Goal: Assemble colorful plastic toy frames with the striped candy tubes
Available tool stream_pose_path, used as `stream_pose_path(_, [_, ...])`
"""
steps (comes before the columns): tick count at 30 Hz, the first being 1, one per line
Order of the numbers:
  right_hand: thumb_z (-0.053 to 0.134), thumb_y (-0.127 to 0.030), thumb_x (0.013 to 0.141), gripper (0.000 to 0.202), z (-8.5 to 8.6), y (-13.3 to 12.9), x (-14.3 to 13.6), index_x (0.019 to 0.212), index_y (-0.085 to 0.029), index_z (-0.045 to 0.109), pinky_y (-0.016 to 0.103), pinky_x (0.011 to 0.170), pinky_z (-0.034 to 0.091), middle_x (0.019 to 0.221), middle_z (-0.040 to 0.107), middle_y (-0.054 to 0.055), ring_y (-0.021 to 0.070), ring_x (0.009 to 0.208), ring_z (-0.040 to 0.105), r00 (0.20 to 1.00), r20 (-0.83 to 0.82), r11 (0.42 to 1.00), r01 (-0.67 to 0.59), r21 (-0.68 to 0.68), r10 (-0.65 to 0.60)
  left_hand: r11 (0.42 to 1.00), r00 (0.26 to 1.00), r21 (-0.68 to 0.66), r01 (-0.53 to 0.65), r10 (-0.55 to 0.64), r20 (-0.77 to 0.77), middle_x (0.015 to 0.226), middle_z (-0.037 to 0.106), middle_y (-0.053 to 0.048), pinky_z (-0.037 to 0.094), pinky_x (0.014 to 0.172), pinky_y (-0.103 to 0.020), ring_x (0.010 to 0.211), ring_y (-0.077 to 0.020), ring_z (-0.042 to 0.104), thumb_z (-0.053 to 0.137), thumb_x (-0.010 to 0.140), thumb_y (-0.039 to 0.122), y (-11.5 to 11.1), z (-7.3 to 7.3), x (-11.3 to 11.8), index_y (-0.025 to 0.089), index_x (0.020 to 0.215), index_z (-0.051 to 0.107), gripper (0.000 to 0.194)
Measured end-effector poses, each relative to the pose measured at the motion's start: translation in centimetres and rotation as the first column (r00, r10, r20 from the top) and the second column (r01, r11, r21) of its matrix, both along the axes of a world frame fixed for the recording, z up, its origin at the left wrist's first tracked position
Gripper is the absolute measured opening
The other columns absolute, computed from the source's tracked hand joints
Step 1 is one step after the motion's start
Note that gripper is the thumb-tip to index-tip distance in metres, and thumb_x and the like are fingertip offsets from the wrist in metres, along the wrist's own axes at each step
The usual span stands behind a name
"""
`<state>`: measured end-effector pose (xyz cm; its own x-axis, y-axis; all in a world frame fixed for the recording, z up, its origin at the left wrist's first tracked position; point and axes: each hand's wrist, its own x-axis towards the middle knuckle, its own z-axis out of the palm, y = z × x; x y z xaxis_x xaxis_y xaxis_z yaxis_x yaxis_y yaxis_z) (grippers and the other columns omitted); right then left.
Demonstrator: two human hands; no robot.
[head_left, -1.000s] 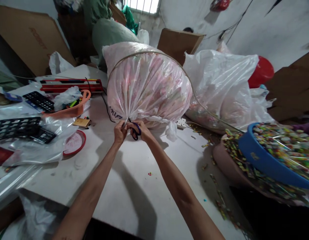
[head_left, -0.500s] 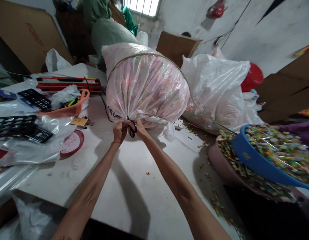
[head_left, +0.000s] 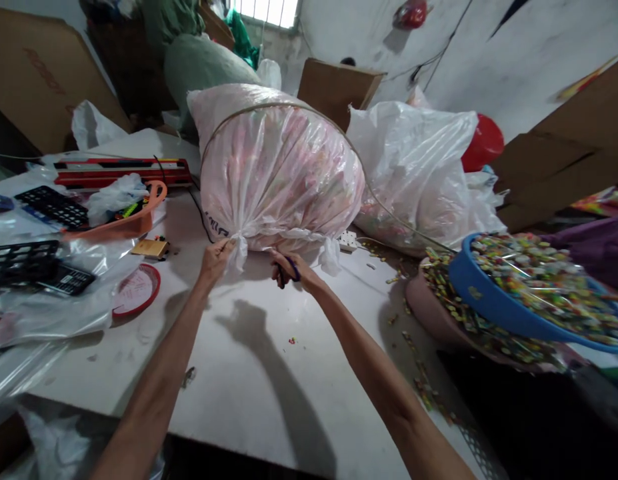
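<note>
White tabletop [head_left: 269, 373]: two tied plastic sacks [head_left: 279, 167] at its far edge. Orange tray [head_left: 123, 223], red lid [head_left: 136, 290] and clear sheeting [head_left: 43, 313] lie along the left edge.

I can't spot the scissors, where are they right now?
In the head view the scissors are in the right hand, centre of the picture, just below the big tied plastic bag and right of the left hand.

cluttered packing storeroom, stuffed plastic sacks [head_left: 273, 167], flattened cardboard [head_left: 36, 73], basin of sweets [head_left: 529, 300]

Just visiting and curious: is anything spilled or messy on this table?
Yes. Small colourful bits lie scattered along the table edge below the overfull blue tub. A few strays sit mid-table, near the hands.
</note>
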<state>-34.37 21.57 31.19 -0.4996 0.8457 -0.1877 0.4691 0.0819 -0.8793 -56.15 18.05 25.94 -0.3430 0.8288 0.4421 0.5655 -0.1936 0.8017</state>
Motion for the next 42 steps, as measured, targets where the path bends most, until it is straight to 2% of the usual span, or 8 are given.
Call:
stream_pose_path(3, [0.056, -0.057, 0.086, 0.040, 0.5, 1.8, 4.3, 0.102, -0.020, 0.058, 0.028, 0.063, 0.049, 0.086, 0.070, 0.007, 0.0204, 0.075, 0.067, 0.890, 0.180, 0.872, 0.338, 0.355, -0.419, 0.993, 0.937, 0.054, -0.102, 0.114, -0.330, 0.060, 0.050, -0.002, 0.030, 0.060, -0.028, 0.060, -0.0157, 0.044, 0.041, 0.088, 0.046, -2.2, 1.9, -2.1, 0.020, 0.061, 0.053, 0.040])
stream_pose_path(6, [0.061, -0.044, 0.086, 0.040, 0.0, 4.4, 7.0, 0.117, -0.021, 0.055, 0.036, 0.080, 0.047, 0.107, 0.068, 0.011, 0.0272, 0.101, 0.063, 0.671, 0.316, 0.691, 0.412, 0.594, -0.671, 0.979, 0.896, 0.017, -0.204, 0.194, -0.400, 0.056, 0.044, -0.001, 0.026, 0.058, -0.029, 0.055, -0.0152, 0.037, 0.046, 0.082, 0.044, -3.3, 2.8, -4.6, 0.021, 0.057, 0.048, 0.034])
stream_pose_path(14, [0.040, -0.013, 0.090, 0.035, -4.2, 6.4, 14.4, 0.123, -0.014, 0.053, 0.028, 0.071, 0.038, 0.101, 0.066, 0.012, 0.0193, 0.086, 0.061, 0.512, 0.506, 0.710, 0.374, 0.596, -0.694, 0.848, 0.797, -0.020, -0.530, 0.489, -0.354, 0.050, 0.025, 0.002, 0.035, 0.066, -0.036, 0.057, -0.0196, 0.042, 0.045, 0.077, 0.041, -0.7, 5.4, -8.4, 0.024, 0.053, 0.031, 0.033])
stream_pose_path(19, [0.038, -0.007, 0.091, 0.035, -4.4, 5.0, 18.6, 0.121, -0.011, 0.056, 0.027, 0.066, 0.032, 0.110, 0.061, 0.015, 0.0168, 0.083, 0.057, 0.508, 0.566, 0.717, 0.164, 0.677, -0.650, 0.874, 0.791, -0.010, -0.486, 0.434, -0.431, 0.054, 0.039, -0.004, 0.038, 0.086, -0.054, 0.087, -0.0341, 0.059, 0.048, 0.080, 0.036, -0.4, 9.4, -10.0, 0.025, 0.054, 0.032, 0.032])
stream_pose_path(25, [0.036, -0.009, 0.092, 0.033, -6.2, 2.7, 17.9, 0.117, -0.013, 0.058, 0.027, 0.065, 0.031, 0.111, 0.063, 0.013, 0.0192, 0.090, 0.056, 0.530, 0.467, 0.670, 0.292, 0.683, -0.708, 0.973, 0.815, 0.134, -0.186, 0.228, -0.533, 0.100, 0.062, -0.007, 0.043, 0.102, -0.042, 0.115, -0.0216, 0.051, 0.047, 0.090, 0.035, -0.4, 9.2, -0.1, 0.019, 0.084, 0.064, 0.024])
stream_pose_path(33, [0.041, -0.011, 0.087, 0.030, -5.7, -0.3, 19.4, 0.109, -0.016, 0.059, 0.026, 0.064, 0.032, 0.100, 0.065, 0.010, 0.0178, 0.080, 0.056, 0.580, 0.366, 0.645, 0.398, 0.652, -0.728, 0.976, 0.720, -0.181, 0.121, -0.212, -0.661, 0.099, 0.069, -0.018, 0.036, 0.100, -0.055, 0.102, -0.0331, 0.060, 0.055, 0.080, 0.012, 4.9, 4.8, 17.6, 0.014, 0.090, 0.066, 0.015])
stream_pose_path(38, [0.054, -0.025, 0.073, 0.030, -7.3, -6.8, 22.7, 0.102, -0.017, 0.059, 0.026, 0.062, 0.035, 0.076, 0.061, 0.003, 0.0194, 0.071, 0.056, 0.609, 0.210, 0.620, 0.606, 0.499, -0.765, 0.986, 0.809, 0.070, 0.150, -0.081, -0.583, 0.080, 0.066, -0.009, 0.040, 0.096, -0.048, 0.087, -0.0266, 0.062, 0.050, 0.079, 0.009, 1.7, 6.3, 16.1, 0.019, 0.079, 0.062, 0.016])
stream_pose_path(42, [0.055, -0.035, 0.069, 0.033, -9.1, -14.3, 24.5, 0.097, -0.019, 0.059, 0.028, 0.061, 0.037, 0.068, 0.058, 0.000, 0.0185, 0.064, 0.054, 0.664, 0.117, 0.648, 0.651, 0.397, -0.739, 0.982, 0.857, 0.170, -0.083, 0.158, -0.491, 0.082, 0.064, -0.010, 0.044, 0.087, -0.044, 0.090, -0.0282, 0.062, 0.048, 0.079, 0.007, 1.7, 13.8, 11.0, 0.013, 0.086, 0.065, 0.020])
